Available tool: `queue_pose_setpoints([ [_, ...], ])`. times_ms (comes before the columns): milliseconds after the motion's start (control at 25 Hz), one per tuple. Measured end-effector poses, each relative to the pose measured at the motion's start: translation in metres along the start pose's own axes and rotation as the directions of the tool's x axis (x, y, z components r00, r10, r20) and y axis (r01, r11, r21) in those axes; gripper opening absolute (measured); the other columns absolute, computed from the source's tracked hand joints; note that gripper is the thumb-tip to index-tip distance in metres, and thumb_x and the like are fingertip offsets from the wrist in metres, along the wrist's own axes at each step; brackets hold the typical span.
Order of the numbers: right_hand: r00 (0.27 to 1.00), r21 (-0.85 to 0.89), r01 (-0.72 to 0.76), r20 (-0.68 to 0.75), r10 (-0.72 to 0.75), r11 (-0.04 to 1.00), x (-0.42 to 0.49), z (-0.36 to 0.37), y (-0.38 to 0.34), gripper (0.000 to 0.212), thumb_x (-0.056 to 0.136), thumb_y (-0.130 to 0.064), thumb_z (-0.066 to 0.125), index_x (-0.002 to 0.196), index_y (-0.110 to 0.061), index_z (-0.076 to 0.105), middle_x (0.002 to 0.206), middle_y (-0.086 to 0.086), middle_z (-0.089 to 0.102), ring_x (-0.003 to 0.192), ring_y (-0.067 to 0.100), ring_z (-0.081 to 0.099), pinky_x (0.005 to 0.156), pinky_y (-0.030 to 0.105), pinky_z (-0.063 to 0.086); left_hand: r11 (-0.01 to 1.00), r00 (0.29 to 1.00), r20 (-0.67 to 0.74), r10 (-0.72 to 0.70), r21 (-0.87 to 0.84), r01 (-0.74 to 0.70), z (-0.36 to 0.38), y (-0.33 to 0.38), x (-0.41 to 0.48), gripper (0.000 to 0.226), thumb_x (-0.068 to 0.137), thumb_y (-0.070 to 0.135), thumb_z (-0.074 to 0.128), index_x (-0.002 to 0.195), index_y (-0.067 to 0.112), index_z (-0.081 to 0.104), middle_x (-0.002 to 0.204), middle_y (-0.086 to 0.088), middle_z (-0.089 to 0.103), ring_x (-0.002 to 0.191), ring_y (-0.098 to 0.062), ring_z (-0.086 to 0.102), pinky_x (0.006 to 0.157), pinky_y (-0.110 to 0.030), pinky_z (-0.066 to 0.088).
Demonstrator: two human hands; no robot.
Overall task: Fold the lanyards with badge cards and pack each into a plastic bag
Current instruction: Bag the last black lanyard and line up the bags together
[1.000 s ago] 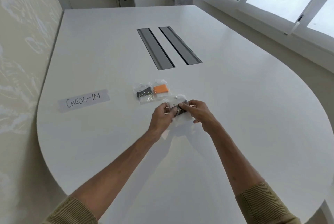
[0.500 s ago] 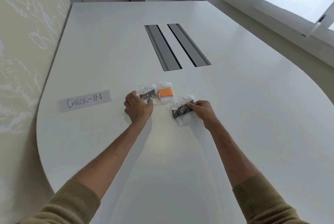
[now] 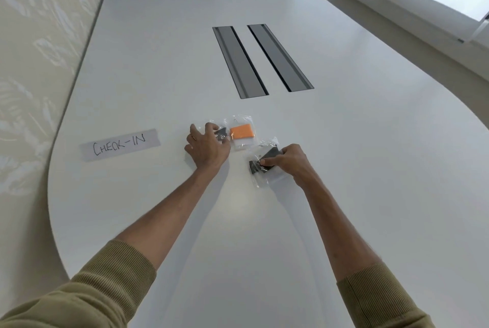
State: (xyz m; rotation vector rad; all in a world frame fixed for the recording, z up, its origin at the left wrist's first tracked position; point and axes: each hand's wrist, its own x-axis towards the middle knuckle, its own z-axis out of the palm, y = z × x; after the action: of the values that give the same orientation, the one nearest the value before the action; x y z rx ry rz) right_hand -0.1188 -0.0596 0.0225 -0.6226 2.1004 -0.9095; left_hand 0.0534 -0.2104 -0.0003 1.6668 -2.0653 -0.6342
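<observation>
Three clear plastic bags lie on the white table (image 3: 344,169). The left bag with a grey lanyard (image 3: 221,133) sits under my left hand (image 3: 206,149), whose index finger and thumb pinch it from either side. Just right of it, touching, is a bag with an orange lanyard (image 3: 241,133). Nearer to me and to the right lies a bag with a dark lanyard and card (image 3: 260,169). My right hand (image 3: 287,162) grips this bag at its right side, fingertips curled over the dark contents. The bag's lower part is transparent and flat on the table.
A paper strip reading CHECK-IN (image 3: 120,144) is stuck to the table on the left. Two grey cable slots (image 3: 262,59) run along the table's middle, farther away. A wall borders the table's left edge; windows are at the upper right.
My left hand let go of the dark-lanyard bag and moved left onto the grey-lanyard bag. My right hand kept its hold and lowered its bag onto the table.
</observation>
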Motion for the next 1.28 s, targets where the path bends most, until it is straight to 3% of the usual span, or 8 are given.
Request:
queue_pose_setpoints([
  [120, 1.0, 0.003, -0.004, 0.031, 0.004, 1.0, 0.0, -0.002, 0.003, 0.055, 0.07, -0.03, 0.103, 0.083, -0.015, 0.053, 0.08, 0.005, 0.053, 0.074, 0.025, 0.05, 0.071, 0.035, 0.035, 0.992, 0.993, -0.035, 0.114, 0.066, -0.111, 0.006, 0.007, 0.008, 0.04, 0.099, 0.046, 0.071, 0.132, 0.022, 0.067, 0.173, -0.017, 0.027, 0.161, -0.037, 0.023, 0.126, -0.057, 0.022],
  [280, 0.999, 0.022, 0.017, 0.031, -0.018, 1.0, 0.002, -0.002, 0.005, 0.058, 0.072, -0.031, 0.103, 0.084, -0.016, 0.048, 0.08, 0.004, 0.047, 0.076, 0.025, 0.044, 0.067, 0.036, 0.03, 0.987, 0.992, -0.027, 0.126, 0.1, -0.122, 0.011, 0.022, 0.025, 0.039, 0.101, 0.05, 0.067, 0.117, 0.015, 0.074, 0.169, -0.014, 0.034, 0.163, -0.033, 0.023, 0.13, -0.058, 0.017],
  [560, 0.997, 0.069, 0.033, 0.062, -0.037, 0.997, 0.008, -0.005, 0.004, 0.05, 0.073, -0.026, 0.103, 0.093, -0.012, 0.059, 0.086, 0.009, 0.056, 0.078, 0.024, 0.052, 0.075, 0.036, 0.036, 0.995, 0.994, -0.044, 0.1, 0.023, -0.099, 0.018, 0.033, 0.025, 0.026, 0.104, 0.026, 0.061, 0.115, 0.009, 0.077, 0.159, -0.008, 0.047, 0.159, -0.025, 0.031, 0.132, -0.049, 0.016],
  [720, 0.995, 0.165, -0.009, 0.1, -0.007, 0.986, 0.009, -0.016, 0.005, 0.059, 0.075, -0.024, 0.101, 0.113, 0.012, 0.072, 0.091, 0.011, 0.072, 0.082, 0.026, 0.066, 0.079, 0.037, 0.044, 0.993, 0.993, -0.045, 0.111, -0.037, -0.113, 0.003, 0.026, 0.027, 0.019, 0.098, 0.021, 0.064, 0.104, 0.011, 0.079, 0.148, -0.006, 0.058, 0.153, -0.028, 0.04, 0.13, -0.053, 0.023],
  [880, 0.997, 0.27, -0.001, 0.076, -0.02, 0.963, 0.009, -0.026, -0.005, 0.043, 0.079, -0.025, 0.098, 0.109, -0.002, 0.077, 0.104, 0.019, 0.082, 0.091, 0.026, 0.07, 0.086, 0.04, 0.044, 0.994, 0.992, 0.06, 0.107, -0.043, -0.105, -0.017, 0.008, 0.035, 0.017, 0.098, 0.027, 0.065, 0.106, 0.016, 0.074, 0.139, -0.009, 0.061, 0.139, -0.037, 0.05, 0.112, -0.048, 0.043],
  [1000, 1.0, 0.367, 0.011, 0.018, -0.018, 0.93, 0.014, -0.017, -0.022, 0.049, 0.082, -0.025, 0.096, 0.117, 0.004, 0.077, 0.111, 0.016, 0.084, 0.095, 0.027, 0.073, 0.088, 0.041, 0.049, 0.995, 0.993, 0.113, 0.044, -0.093, -0.034, -0.022, -0.001, 0.033, 0.041, 0.098, 0.041, 0.071, 0.127, 0.014, 0.062, 0.141, -0.013, 0.056, 0.135, -0.039, 0.051, 0.107, -0.048, 0.046],
  [1120, 1.0, 0.409, 0.02, -0.023, -0.011, 0.912, 0.02, 0.004, -0.038, 0.04, 0.084, -0.022, 0.095, 0.109, 0.003, 0.075, 0.101, 0.011, 0.079, 0.094, 0.028, 0.071, 0.085, 0.039, 0.052, 0.995, 0.991, 0.124, -0.049, -0.078, 0.059, -0.019, -0.002, 0.029, 0.077, 0.094, 0.056, 0.074, 0.146, 0.007, 0.045, 0.148, -0.019, 0.053, 0.14, -0.042, 0.047, 0.111, -0.05, 0.045],
  [1280, 0.995, 0.227, 0.071, -0.09, -0.051, 0.971, 0.029, 0.027, -0.038, 0.043, 0.087, -0.03, 0.094, 0.111, 0.001, 0.077, 0.109, 0.014, 0.081, 0.096, 0.027, 0.073, 0.077, 0.033, 0.052, 0.985, 0.979, 0.165, -0.12, -0.102, 0.138, -0.017, -0.002, 0.034, 0.095, 0.09, 0.063, 0.078, 0.152, 0.001, 0.041, 0.152, -0.022, 0.052, 0.143, -0.043, 0.048, 0.115, -0.049, 0.043],
])
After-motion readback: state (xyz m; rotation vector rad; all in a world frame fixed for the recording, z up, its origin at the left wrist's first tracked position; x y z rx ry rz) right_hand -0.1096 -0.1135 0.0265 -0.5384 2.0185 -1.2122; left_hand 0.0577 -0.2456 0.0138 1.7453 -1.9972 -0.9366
